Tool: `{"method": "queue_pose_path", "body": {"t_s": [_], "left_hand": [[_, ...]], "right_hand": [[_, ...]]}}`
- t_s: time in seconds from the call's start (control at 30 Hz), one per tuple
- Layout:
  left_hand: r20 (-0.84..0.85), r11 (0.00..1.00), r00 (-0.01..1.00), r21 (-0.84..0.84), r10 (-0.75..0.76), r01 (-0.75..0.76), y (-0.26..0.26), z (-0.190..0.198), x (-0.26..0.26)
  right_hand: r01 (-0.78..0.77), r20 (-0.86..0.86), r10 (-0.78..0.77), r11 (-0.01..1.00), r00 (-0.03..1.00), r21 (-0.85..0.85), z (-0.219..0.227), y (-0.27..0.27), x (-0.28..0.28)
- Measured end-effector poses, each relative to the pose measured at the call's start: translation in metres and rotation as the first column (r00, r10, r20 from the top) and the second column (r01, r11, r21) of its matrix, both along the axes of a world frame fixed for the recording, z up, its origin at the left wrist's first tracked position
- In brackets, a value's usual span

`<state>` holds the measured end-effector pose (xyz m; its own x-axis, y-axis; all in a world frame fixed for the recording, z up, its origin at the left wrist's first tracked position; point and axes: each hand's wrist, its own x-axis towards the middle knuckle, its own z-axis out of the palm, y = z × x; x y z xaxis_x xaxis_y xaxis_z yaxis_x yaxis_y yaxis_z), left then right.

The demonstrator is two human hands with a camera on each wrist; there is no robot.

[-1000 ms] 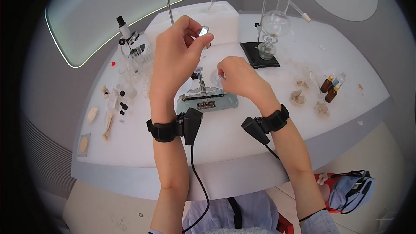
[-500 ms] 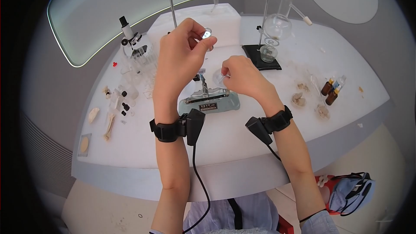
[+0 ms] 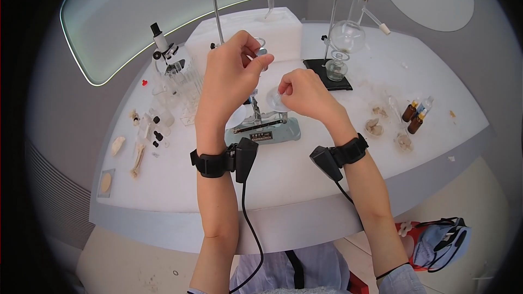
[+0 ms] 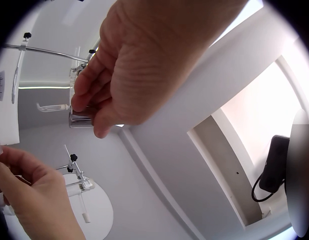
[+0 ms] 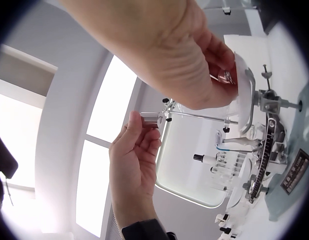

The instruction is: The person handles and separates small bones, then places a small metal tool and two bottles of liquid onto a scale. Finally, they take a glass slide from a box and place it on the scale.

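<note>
My left hand (image 3: 230, 76) is raised over the balance, pinching a short, shiny metal cylinder (image 5: 152, 118), like a balance weight, between thumb and fingers. Below it stands a two-pan balance (image 3: 284, 129) with a teal base and a dark graduated beam. Over the balance's right pan (image 3: 277, 100), a white disc, my right hand (image 3: 310, 95) has its fingers curled together at the surface. A small shiny metal piece (image 5: 225, 77) shows between those fingers in the right wrist view; its kind is unclear. The left pan (image 3: 236, 117) is partly covered by my left wrist.
Left on the table are a microscope (image 3: 159, 41), glass tubes (image 3: 188, 79) and small black-capped items (image 3: 158, 135). A stand with a round flask (image 3: 347, 36) is at the back right. Brown bottles (image 3: 415, 123) stand at the right. A white block (image 3: 278, 35) lies behind the balance.
My left hand has come slightly down and to the right with the cylinder, whose bright round face now looks greyer. My right hand stays at the right pan; the small metal piece is now less visible.
</note>
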<state>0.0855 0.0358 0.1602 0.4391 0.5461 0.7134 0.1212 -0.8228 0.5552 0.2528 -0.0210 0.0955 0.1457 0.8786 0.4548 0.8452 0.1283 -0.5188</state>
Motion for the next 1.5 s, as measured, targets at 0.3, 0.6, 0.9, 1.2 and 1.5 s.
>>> {"method": "queue_pose_path", "body": {"t_s": [0.3, 0.6, 0.9, 1.2, 1.5], "left_hand": [[0.005, 1.0, 1.0, -0.002, -0.005, 0.005, 0.001, 0.0, -0.001], [0.023, 0.996, 0.999, 0.078, -0.045, 0.043, 0.012, -0.007, -0.003], [0.047, 0.996, 0.999, 0.089, -0.028, 0.024, 0.01, -0.005, -0.006], [0.072, 0.995, 0.997, 0.099, -0.038, 0.031, 0.015, -0.005, -0.008], [0.081, 0.993, 0.996, 0.111, -0.041, 0.032, 0.015, -0.006, -0.007]], "right_hand": [[-0.024, 0.171, 0.01, 0.996, 0.985, 0.081, -0.006, -0.003, 0.001], [-0.051, 0.231, 0.051, 0.999, 0.972, -0.006, 0.002, -0.014, -0.008], [0.012, 0.215, 0.02, 0.989, 0.976, -0.146, -0.001, -0.007, -0.013], [0.005, 0.235, 0.017, 0.996, 0.972, -0.089, -0.007, -0.001, -0.015], [-0.056, 0.203, 0.066, 0.997, 0.977, -0.053, -0.005, 0.0, -0.015]]}}
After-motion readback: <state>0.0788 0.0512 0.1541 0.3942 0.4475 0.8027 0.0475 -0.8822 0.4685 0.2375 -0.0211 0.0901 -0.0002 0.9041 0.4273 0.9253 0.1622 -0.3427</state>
